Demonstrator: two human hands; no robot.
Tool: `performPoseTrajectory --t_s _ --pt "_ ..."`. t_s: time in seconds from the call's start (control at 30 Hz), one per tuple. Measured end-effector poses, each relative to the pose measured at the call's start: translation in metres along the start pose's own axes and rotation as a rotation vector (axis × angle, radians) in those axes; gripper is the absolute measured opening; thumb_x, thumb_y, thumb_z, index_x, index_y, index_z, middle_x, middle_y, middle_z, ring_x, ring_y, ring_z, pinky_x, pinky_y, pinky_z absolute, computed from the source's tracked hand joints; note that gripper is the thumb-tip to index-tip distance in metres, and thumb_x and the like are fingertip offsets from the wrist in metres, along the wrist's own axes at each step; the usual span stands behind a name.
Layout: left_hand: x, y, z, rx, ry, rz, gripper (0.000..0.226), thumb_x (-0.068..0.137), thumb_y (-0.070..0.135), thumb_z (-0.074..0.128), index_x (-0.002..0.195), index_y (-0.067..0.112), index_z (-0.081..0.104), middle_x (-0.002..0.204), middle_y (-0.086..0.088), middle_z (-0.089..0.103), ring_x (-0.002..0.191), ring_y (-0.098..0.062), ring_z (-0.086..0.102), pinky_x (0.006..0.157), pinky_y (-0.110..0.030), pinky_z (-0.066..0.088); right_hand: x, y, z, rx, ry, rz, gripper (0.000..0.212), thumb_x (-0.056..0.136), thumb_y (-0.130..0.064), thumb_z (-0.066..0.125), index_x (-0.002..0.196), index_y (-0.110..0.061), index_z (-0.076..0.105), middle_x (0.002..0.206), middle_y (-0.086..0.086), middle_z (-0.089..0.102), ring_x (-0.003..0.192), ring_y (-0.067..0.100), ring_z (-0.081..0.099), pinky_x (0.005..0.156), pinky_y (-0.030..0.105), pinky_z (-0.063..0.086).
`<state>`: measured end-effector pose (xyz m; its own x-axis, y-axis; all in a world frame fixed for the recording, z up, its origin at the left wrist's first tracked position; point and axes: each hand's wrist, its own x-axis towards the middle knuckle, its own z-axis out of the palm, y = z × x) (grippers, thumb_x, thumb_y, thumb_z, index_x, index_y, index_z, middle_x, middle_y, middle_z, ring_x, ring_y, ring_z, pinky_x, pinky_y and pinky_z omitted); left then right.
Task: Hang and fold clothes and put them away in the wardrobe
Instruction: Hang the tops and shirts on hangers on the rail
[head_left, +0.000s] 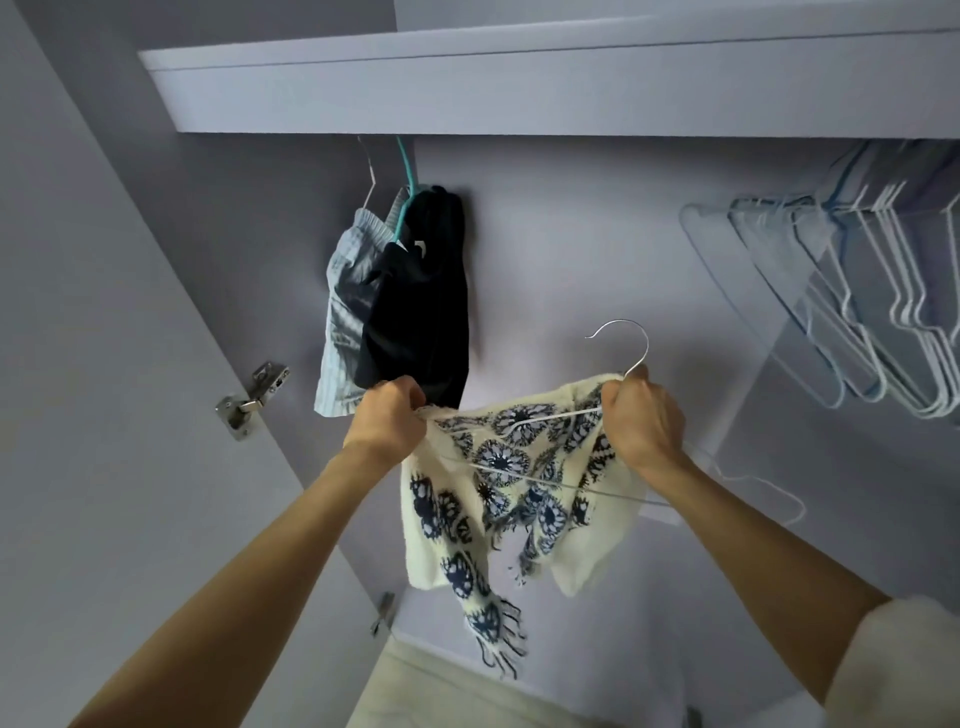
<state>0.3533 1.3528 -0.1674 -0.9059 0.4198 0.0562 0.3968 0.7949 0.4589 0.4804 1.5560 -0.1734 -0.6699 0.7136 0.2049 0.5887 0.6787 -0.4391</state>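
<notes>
A cream knitted garment (514, 499) with dark blue flower patterns and a fringe hangs over a white wire hanger (631, 358) in front of the open wardrobe. My left hand (389, 415) pinches the garment's left corner together with the hanger's end. My right hand (641, 415) grips the hanger's neck just below the metal hook, with cloth bunched under the fingers. Both hands are raised at about the same height.
A striped light-blue garment (340, 317) and a black garment (415, 306) hang on hangers at the wardrobe's left. Several empty white hangers (862, 306) hang at the right under the shelf (519, 88). A door hinge (254, 395) sits at left. Folded beige cloth (441, 691) lies below.
</notes>
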Motion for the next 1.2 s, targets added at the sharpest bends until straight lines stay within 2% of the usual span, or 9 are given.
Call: performPoseTrajectory --t_s 0.1,0.27,0.43,0.63,0.8,0.9,1.0,1.1,1.2 --pt "-0.008 0.019 0.004 -0.190 -0.048 0.039 0.021 0.084 0.005 0.052 0.101 0.009 0.064 0.089 -0.007 0.064 0.082 -0.024 0.059 0.068 -0.027 0.045 -0.011 -0.013 -0.002 0.076 -0.051 -0.038 0.012 0.099 -0.014 0.033 0.091 -0.007 0.040 0.077 0.007 0.050 0.070 0.027 0.048 0.061 0.029 0.031" --pt "-0.021 0.037 0.026 -0.158 -0.089 0.182 0.026 0.084 0.009 0.049 0.101 0.013 0.068 0.097 -0.009 0.066 0.091 -0.029 0.061 0.065 -0.021 0.039 -0.004 -0.020 0.018 0.166 -0.071 -0.002 0.028 0.097 -0.020 0.033 0.107 0.000 0.050 0.098 0.020 0.064 0.090 0.037 0.060 0.065 0.032 0.036" --pt "-0.025 0.030 0.028 0.230 -0.087 0.266 0.040 0.088 0.026 0.055 0.128 0.024 0.053 0.126 -0.005 0.042 0.120 -0.027 0.038 0.100 -0.037 0.033 0.000 -0.010 0.019 0.260 -0.108 -0.058 0.027 0.093 -0.018 0.036 0.095 -0.005 0.060 0.092 0.012 0.065 0.085 0.032 0.059 0.067 0.033 0.042" --pt "-0.025 0.021 0.026 0.184 -0.314 0.391 0.035 0.088 0.005 0.044 0.122 0.012 0.049 0.120 -0.008 0.045 0.107 -0.033 0.052 0.086 -0.037 0.042 0.005 0.006 0.004 0.437 -0.295 -0.145 0.019 0.089 -0.025 0.052 0.072 -0.016 0.055 0.062 0.000 0.067 0.046 0.015 0.057 0.054 0.025 0.047" --pt "-0.024 0.010 0.015 0.308 -0.228 0.445 0.038 0.089 0.003 0.040 0.126 0.013 0.043 0.123 -0.008 0.043 0.096 -0.039 0.056 0.078 -0.042 0.045 0.018 0.037 -0.007 0.566 -0.612 -0.130 0.029 0.081 -0.034 0.068 0.088 -0.007 0.061 0.073 0.004 0.071 0.066 0.017 0.068 0.067 0.032 0.054" --pt "-0.022 0.003 0.004 0.360 -0.159 0.451 0.042 0.090 0.004 0.040 0.129 0.018 0.042 0.124 -0.006 0.043 0.096 -0.036 0.058 0.077 -0.040 0.045 0.028 0.050 -0.011 0.365 -0.575 -0.200 0.025 0.079 -0.031 0.072 0.080 -0.010 0.058 0.070 0.000 0.071 0.067 0.013 0.068 0.062 0.026 0.048" --pt "-0.024 0.007 0.000 0.424 -0.094 0.528 0.043 0.089 0.006 0.042 0.129 0.020 0.045 0.122 -0.005 0.046 0.101 -0.031 0.056 0.078 -0.036 0.045 0.030 0.048 -0.003 0.022 -0.423 -0.335 0.022 0.082 -0.028 0.065 0.100 -0.015 0.065 0.091 0.005 0.071 0.080 0.020 0.067 0.072 0.032 0.052" --pt "-0.024 0.007 -0.001 0.371 -0.081 0.548 0.042 0.086 0.006 0.046 0.127 0.016 0.049 0.115 -0.009 0.050 0.103 -0.032 0.055 0.083 -0.036 0.046 0.026 0.042 0.002 -0.171 -0.238 -0.244 0.029 0.086 -0.029 0.055 0.110 -0.014 0.058 0.106 0.009 0.065 0.096 0.030 0.062 0.072 0.031 0.045" --pt "-0.025 0.004 -0.003 0.334 -0.099 0.531 0.042 0.085 0.009 0.049 0.127 0.016 0.048 0.115 -0.008 0.050 0.103 -0.031 0.055 0.086 -0.035 0.045 0.025 0.043 0.006 -0.185 -0.142 -0.214 0.024 0.089 -0.024 0.053 0.107 -0.009 0.051 0.107 0.010 0.062 0.094 0.029 0.061 0.066 0.030 0.039"
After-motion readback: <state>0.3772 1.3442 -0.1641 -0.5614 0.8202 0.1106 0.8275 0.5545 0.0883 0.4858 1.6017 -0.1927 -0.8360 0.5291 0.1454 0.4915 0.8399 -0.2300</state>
